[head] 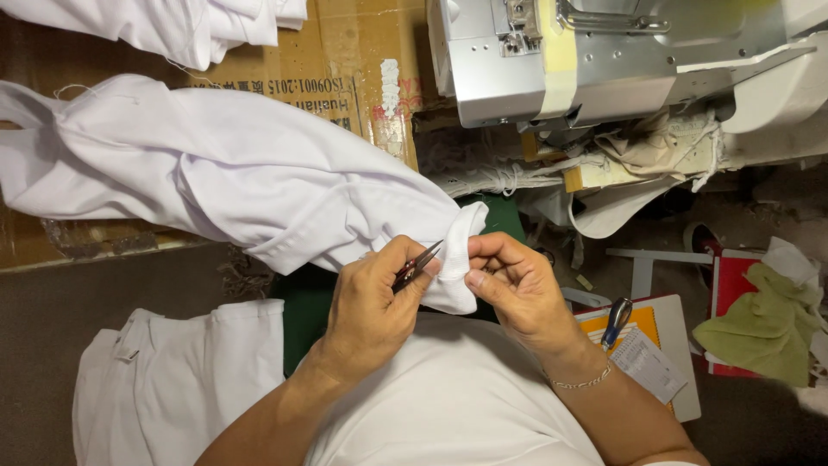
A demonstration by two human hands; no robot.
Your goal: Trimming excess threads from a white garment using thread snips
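Left hand [375, 298] clenched on snips [417, 265], tips at white cloth's [259, 181] end; right hand [509, 289] pinching that end [455, 250], held above lap, rest draped left over cardboard [345, 52]

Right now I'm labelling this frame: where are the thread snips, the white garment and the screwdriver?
thread snips [420, 262], head view, on the blades.
white garment [259, 173], head view, mid-sleeve fabric.
screwdriver [617, 314], head view, on the blue handle.

Bright, even light from above; white cotton garment [233, 173] near blown out w/ glare. Floor at bottom left dim. Sharp centre, slight blur twd edges.
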